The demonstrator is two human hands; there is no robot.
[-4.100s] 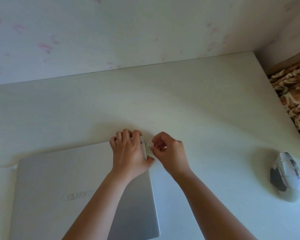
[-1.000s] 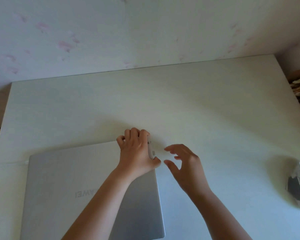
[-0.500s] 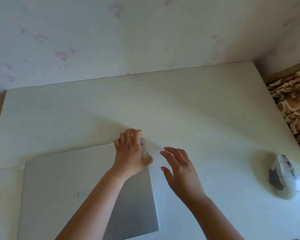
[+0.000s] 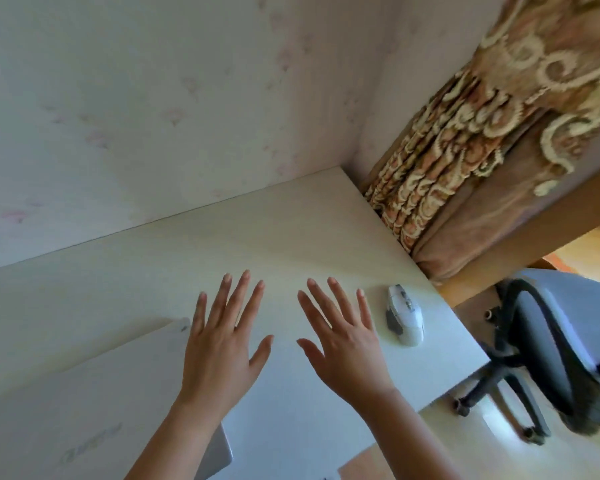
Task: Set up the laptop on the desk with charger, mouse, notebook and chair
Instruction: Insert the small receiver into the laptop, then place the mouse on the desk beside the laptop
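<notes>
A closed silver laptop lies at the lower left of the white desk. My left hand hovers over the laptop's right edge, fingers spread, holding nothing. My right hand is raised beside it over bare desk, also spread and empty. A white and grey mouse rests near the desk's right edge, just right of my right hand. A grey office chair stands on the floor to the right of the desk. No charger or notebook is in view.
A papered wall backs the desk. A patterned brown curtain hangs at the desk's far right corner. Light floor shows between the desk's right edge and the chair.
My left hand has let go of the laptop's corner and both hands are now lifted and spread. The view has swung right, bringing the curtain and the chair into sight.
</notes>
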